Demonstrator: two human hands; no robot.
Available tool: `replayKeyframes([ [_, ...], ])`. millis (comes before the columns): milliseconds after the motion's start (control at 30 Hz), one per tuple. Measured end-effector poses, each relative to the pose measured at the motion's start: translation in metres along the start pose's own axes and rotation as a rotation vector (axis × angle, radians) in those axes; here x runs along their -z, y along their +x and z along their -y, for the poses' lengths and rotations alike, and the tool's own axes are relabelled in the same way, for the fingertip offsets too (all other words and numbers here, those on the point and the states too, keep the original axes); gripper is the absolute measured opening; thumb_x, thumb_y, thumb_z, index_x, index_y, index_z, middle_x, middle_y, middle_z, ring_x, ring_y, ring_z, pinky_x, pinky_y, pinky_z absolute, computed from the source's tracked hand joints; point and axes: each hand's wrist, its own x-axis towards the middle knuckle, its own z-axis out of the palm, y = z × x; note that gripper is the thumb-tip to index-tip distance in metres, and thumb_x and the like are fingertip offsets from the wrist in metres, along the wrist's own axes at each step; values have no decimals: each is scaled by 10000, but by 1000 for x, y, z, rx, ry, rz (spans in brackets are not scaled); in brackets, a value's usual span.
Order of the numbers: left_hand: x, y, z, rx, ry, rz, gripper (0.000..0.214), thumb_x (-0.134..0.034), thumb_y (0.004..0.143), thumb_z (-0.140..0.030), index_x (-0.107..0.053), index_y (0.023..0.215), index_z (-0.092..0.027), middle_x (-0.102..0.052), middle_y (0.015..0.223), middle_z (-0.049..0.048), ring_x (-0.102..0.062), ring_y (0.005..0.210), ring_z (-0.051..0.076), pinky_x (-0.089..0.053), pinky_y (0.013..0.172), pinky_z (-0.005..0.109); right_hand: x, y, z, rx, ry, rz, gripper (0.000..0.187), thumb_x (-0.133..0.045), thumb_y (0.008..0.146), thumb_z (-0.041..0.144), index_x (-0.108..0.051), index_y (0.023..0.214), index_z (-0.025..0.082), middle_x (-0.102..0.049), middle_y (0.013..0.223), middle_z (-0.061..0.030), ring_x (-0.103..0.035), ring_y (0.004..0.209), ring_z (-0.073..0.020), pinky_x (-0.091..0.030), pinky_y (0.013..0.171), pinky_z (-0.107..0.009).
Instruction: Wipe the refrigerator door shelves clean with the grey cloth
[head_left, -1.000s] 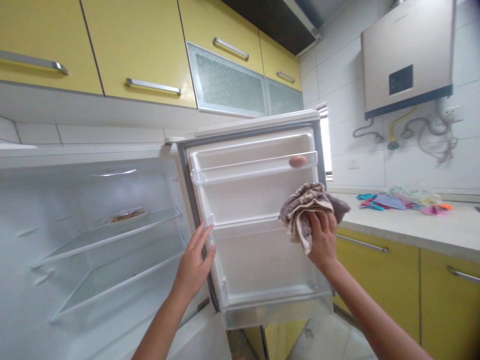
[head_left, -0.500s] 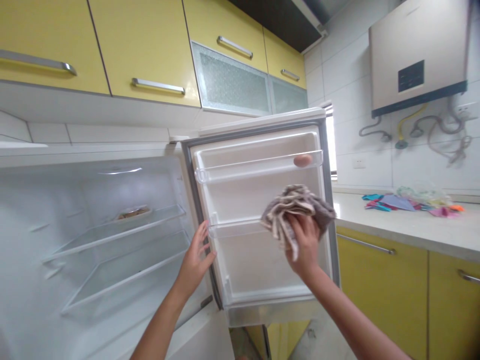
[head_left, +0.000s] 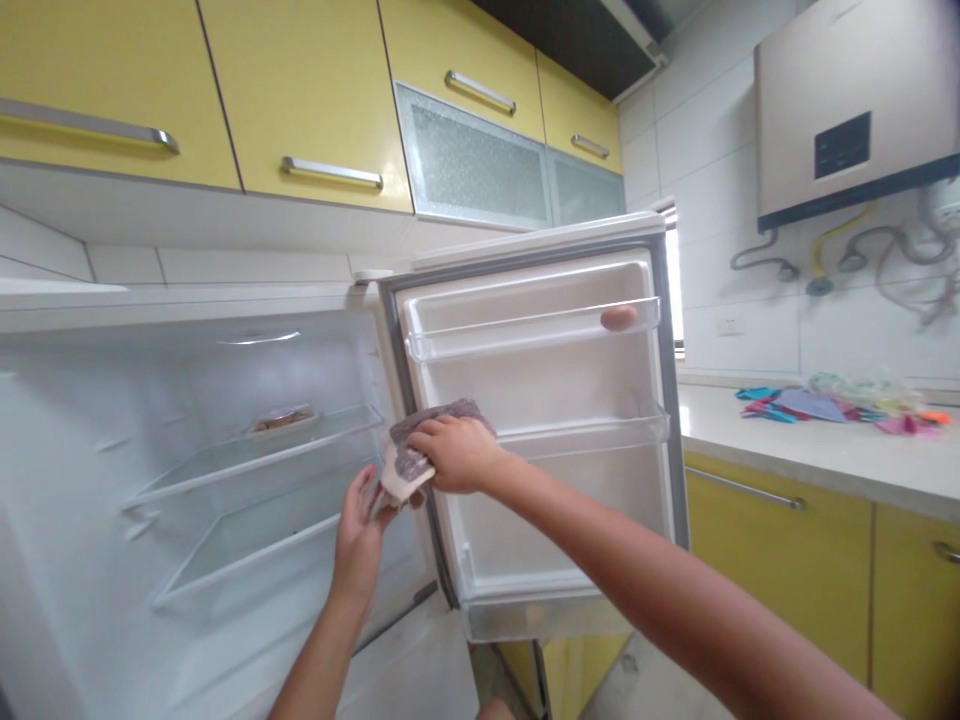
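My right hand [head_left: 457, 455] grips a bunched grey-brown cloth [head_left: 405, 468], its fingers laid over the top. The cloth is in front of the hinge side of the open fridge door [head_left: 540, 520]. Just below and to the left, my left hand [head_left: 358, 550] has its fingers and thumb at the cloth's lower corner and seems to pinch it; the contact is partly hidden. An egg-like brown object [head_left: 619, 318] sits in the upper clear door shelf [head_left: 525, 328]. A lower clear door shelf [head_left: 592, 434] runs behind my right wrist.
Inside the fridge, a covered tray of food [head_left: 285, 420] rests on the upper glass shelf [head_left: 217, 470], with another glass shelf [head_left: 247, 545] below. Colourful cloths and plastic [head_left: 825, 403] lie on the counter [head_left: 720, 425] at right. Yellow cabinets [head_left: 315, 90] hang overhead.
My right hand has carried the cloth left and slightly down from the middle of the door to my left hand. My left hand has shifted slightly left and down and now meets the cloth.
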Motion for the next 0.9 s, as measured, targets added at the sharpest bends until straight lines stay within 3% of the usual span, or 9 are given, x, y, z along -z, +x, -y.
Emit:
replayKeyframes([
  [100, -7, -5, -11, -148, 79, 89, 630, -602, 799, -289, -436, 1407, -270, -421, 1561, 91, -412, 1427, 286, -390, 1151, 462, 14, -3, -26, -139, 151, 76, 373, -504, 901, 421, -582, 1251, 318, -678, 1260, -26, -667, 1023, -229, -512, 797, -322],
  [200, -21, -7, -23, -290, 196, 158, 696, -574, 810, -255, -360, 1471, -294, -376, 1589, 84, -363, 1457, 281, -363, 1165, 495, 26, -13, -52, -199, 289, 243, 393, -510, 897, 477, -615, 1240, 316, -732, 1144, -15, -686, 941, -218, -494, 766, -283],
  [267, -33, -8, -27, -375, 286, 211, 705, -561, 814, -225, -349, 1484, -279, -369, 1593, 94, -340, 1471, 277, -340, 1181, 500, 34, -22, -65, -233, 363, 319, 400, -556, 869, 457, -641, 1224, 293, -743, 1113, -12, -679, 946, -213, -485, 782, -265],
  [433, -58, -4, -21, -480, 450, 296, 734, -525, 810, -157, -314, 1509, -222, -394, 1570, 135, -344, 1470, 271, -286, 1218, 518, 60, -54, -94, -344, 422, 373, 322, -583, 811, 340, -715, 1059, 182, -753, 1018, -39, -659, 902, -204, -477, 775, -253],
  [567, -59, 3, -16, -579, 652, 312, 541, -487, 884, -221, -478, 1425, -233, -490, 1485, 125, -424, 1409, 276, -309, 1204, 535, 90, -94, -127, -459, 422, 426, 302, -567, 772, 332, -718, 944, 135, -744, 903, -76, -651, 766, -205, -483, 688, -283],
  [700, -53, 8, -17, -624, 717, 330, 523, -435, 918, -242, -475, 1439, -255, -509, 1472, 109, -446, 1395, 264, -330, 1198, 525, 122, -134, -165, -695, 411, 518, 263, -582, 733, 327, -701, 892, 156, -727, 836, -70, -642, 686, -200, -461, 620, -291],
  [800, -52, 8, -17, -621, 715, 354, 555, -421, 909, -204, -445, 1462, -238, -476, 1512, 113, -367, 1459, 267, -294, 1221, 535, 131, -146, -171, -748, 362, 520, 228, -600, 723, 327, -686, 857, 164, -718, 830, -78, -638, 681, -205, -438, 600, -292],
  [900, -56, 3, -16, -620, 725, 340, 604, -436, 877, -163, -420, 1477, -222, -435, 1551, 111, -301, 1499, 268, -262, 1240, 530, 120, -137, -148, -642, 237, 465, 230, -588, 756, 359, -681, 829, 161, -711, 800, -89, -632, 684, -212, -410, 592, -290],
])
